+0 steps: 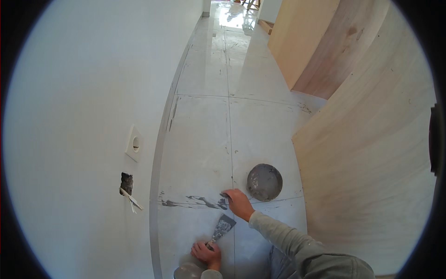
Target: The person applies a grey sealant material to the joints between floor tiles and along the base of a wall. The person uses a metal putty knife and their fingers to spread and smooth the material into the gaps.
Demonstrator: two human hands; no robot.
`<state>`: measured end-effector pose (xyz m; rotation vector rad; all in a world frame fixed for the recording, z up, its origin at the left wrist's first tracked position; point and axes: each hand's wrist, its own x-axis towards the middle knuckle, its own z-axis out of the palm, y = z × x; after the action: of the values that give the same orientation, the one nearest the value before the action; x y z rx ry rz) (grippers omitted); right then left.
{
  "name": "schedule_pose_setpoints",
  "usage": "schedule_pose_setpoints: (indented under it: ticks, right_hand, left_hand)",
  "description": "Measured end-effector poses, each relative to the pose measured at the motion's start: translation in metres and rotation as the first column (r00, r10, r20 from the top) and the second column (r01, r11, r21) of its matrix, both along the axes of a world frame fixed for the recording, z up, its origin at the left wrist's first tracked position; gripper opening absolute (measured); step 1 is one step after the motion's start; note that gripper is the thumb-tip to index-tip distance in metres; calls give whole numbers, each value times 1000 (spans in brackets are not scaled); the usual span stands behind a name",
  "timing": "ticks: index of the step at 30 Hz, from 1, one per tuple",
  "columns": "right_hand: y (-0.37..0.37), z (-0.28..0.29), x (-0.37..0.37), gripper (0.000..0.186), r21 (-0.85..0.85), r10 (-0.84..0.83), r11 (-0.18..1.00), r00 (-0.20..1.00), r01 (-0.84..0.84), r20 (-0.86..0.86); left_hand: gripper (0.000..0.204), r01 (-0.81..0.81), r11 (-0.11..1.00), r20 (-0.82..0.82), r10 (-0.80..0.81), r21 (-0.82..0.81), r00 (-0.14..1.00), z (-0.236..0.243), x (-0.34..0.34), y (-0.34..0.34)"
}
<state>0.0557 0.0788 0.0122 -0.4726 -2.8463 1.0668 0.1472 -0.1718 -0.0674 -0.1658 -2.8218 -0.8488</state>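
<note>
My left hand (204,252) grips the handle of a putty knife (223,227), whose wide blade is smeared with grey paste and lies over the tile. My right hand (239,203) is closed around a small dark spreading tool (224,195), mostly hidden by my fingers, at a tile joint streaked with grey paste (200,201). Just right of that hand, a round dark container (264,182) with grey paste inside sits on the pale tiled floor (195,139).
A white wall (74,116) with a socket (135,144) and a hole with loose wires (126,186) runs along the left. Plywood panels (357,153) stand along the right. The tiled passage continues toward a bright far end with some objects (251,5).
</note>
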Motion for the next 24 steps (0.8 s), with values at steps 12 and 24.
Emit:
schedule_pose_setpoints:
  ticks: [12, 24]
  right_hand:
    - [-25, 1, 30, 38, -112, 215, 975, 940, -191, 263]
    - [-32, 0, 33, 33, -166, 238, 965, 948, -205, 213]
  left_hand:
    - [18, 195, 979, 181, -181, -59, 967, 20, -13, -18]
    - [123, 76, 965, 694, 124, -251, 709, 30, -63, 2]
